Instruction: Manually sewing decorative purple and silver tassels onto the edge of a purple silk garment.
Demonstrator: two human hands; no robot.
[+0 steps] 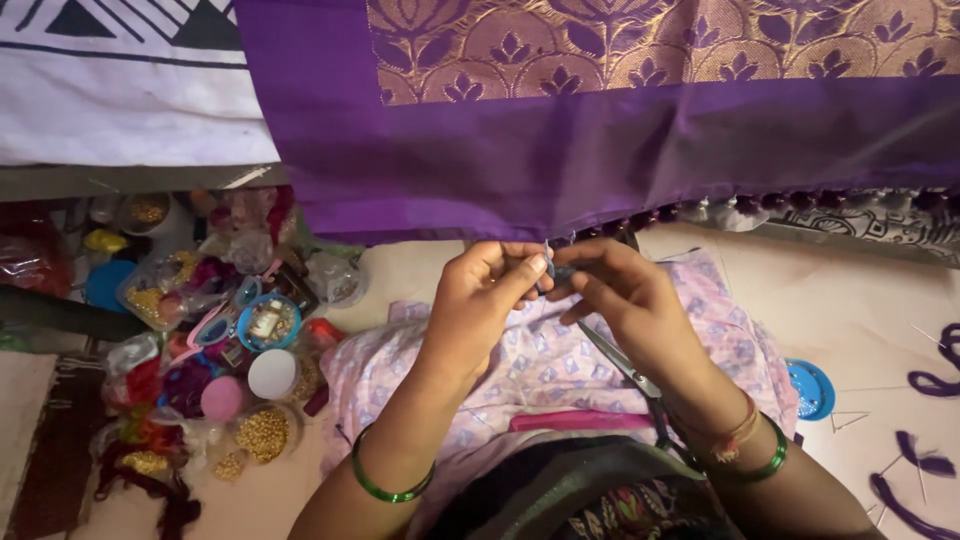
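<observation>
Fingers of the left hand (pixel 487 290) and right hand (pixel 622 295) pinched together on what looked like thread at the purple cloth's (pixel 520 165) tasselled edge, scissors (pixel 630 375) below.

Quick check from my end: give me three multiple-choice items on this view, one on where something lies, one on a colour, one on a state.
1. Where do the scissors lie?
A. on the lap, under the right hand
B. among the bead tubs
C. on the purple cloth

2. What colour is the bangle on the left wrist?
A. red
B. green
C. gold

3. How do the fingers of the left hand stand?
A. spread flat
B. pinched together by the tasselled edge
C. closed round the scissors

Answers: 1 A, the blades run beneath the right forearm; 2 B, the ring is plainly green; 3 B, the fingertips meet the right hand's just below the cloth's edge.
</observation>
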